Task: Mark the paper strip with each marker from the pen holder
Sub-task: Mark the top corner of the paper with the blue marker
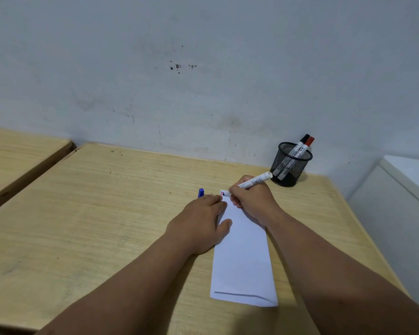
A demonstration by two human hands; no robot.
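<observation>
The right hand (250,199) grips a white marker (249,183), tip at the far end of the paper strip (243,259) on the wooden table (107,213). The left hand (198,223) lies flat, fingers extended, pressing the strip; a blue cap (200,192) sits just beyond its fingertips. The mesh pen holder (291,164) holds a black-capped and a red-capped marker

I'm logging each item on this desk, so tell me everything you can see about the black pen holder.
The pen holder is a round black cup that looks like wire mesh, see-through, with a solid rim and base. It stands upright at the far right corner of the wooden desk, close to the wall. Two markers lean inside it toward the right, a black-capped marker and a red-capped marker, their white barrels visible through the mesh. Neither hand touches it.
</observation>
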